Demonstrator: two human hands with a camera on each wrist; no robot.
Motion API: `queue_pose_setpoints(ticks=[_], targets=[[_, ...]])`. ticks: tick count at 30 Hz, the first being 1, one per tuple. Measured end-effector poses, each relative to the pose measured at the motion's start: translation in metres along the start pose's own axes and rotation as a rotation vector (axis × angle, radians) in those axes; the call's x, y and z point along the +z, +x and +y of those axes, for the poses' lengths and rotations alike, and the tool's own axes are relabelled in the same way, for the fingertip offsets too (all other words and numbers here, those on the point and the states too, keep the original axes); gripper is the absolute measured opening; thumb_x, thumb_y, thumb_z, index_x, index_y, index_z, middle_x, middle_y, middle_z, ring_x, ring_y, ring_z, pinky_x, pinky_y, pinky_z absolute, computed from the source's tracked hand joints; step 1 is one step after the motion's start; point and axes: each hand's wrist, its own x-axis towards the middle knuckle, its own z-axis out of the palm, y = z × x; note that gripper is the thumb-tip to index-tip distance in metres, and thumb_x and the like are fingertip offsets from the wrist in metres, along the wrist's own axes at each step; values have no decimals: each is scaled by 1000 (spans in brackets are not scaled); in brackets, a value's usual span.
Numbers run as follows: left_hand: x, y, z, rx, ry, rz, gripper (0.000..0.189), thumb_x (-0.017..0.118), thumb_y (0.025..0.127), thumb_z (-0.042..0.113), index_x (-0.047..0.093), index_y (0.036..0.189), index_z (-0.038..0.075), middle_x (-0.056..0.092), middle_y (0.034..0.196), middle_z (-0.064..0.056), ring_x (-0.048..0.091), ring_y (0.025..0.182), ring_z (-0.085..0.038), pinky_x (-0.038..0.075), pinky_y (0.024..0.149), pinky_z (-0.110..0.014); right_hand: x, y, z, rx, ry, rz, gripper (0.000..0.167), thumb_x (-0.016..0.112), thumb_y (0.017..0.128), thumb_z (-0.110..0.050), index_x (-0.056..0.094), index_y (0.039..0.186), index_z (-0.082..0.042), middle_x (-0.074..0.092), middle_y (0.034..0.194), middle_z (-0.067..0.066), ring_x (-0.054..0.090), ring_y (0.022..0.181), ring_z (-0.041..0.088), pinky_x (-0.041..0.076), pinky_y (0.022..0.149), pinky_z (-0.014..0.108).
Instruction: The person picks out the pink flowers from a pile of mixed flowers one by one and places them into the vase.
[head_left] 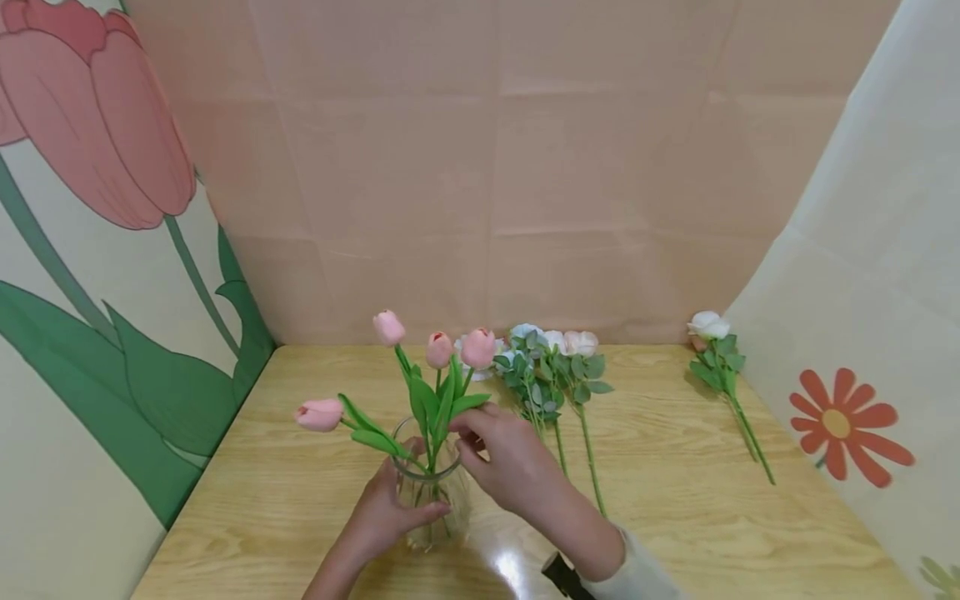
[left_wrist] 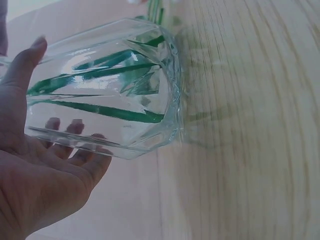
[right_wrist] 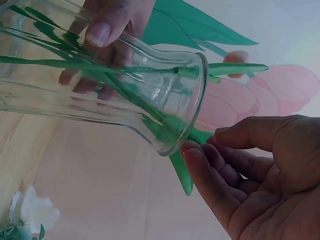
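A clear glass vase (head_left: 433,508) stands on the table with several pink tulips in it; one tulip (head_left: 320,414) leans far out to the left. My left hand (head_left: 386,508) grips the vase from the left, its thumb across the front and its fingers behind the glass, as the left wrist view shows. Green stems (left_wrist: 100,107) cross inside the vase. My right hand (head_left: 510,458) is at the right of the rim, fingers loosely bent. In the right wrist view, its fingertips (right_wrist: 192,150) lie beside the rim and a green leaf (right_wrist: 181,172), thumb apart from them.
Behind my right hand lie several pale roses (head_left: 577,343) with long stems on the wooden table (head_left: 675,517). Another white rose (head_left: 708,325) lies at the far right. A pinkish backdrop (head_left: 487,167) and patterned side cloths surround the table.
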Motion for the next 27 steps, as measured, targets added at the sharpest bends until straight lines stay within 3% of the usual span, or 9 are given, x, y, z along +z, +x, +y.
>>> queue_pose_setpoints(ticks=[10, 14, 21, 27], targets=[[-1, -2, 0, -2, 3, 7, 100, 92, 71, 40, 41, 153, 17, 48, 153, -14, 43, 138, -48, 35, 107, -72, -4, -4, 5, 18, -39, -24, 11, 73, 89, -3, 74, 99, -8, 73, 93, 2, 69, 79, 11, 58, 70, 20], [-1, -2, -1, -10, -9, 9, 99, 92, 71, 40, 41, 153, 17, 48, 153, -13, 42, 139, -47, 34, 108, -70, -8, -6, 10, 23, -78, -15, 11, 74, 89, -6, 76, 99, -10, 75, 93, 1, 71, 80, 12, 58, 69, 24], [0, -2, -1, -9, -7, 1, 98, 92, 71, 39, 41, 153, 18, 48, 153, -15, 42, 139, -48, 35, 107, -71, -17, -13, 21, 110, -148, -22, 11, 77, 89, -13, 76, 100, -14, 75, 96, -2, 72, 83, 15, 58, 69, 29], [0, -2, 0, -16, 10, -1, 100, 92, 70, 44, 41, 153, 20, 47, 154, -16, 42, 139, -49, 36, 106, -72, -24, -17, 33, 177, -139, -15, 14, 77, 89, -12, 76, 102, -14, 76, 98, -1, 73, 85, 18, 60, 70, 33]])
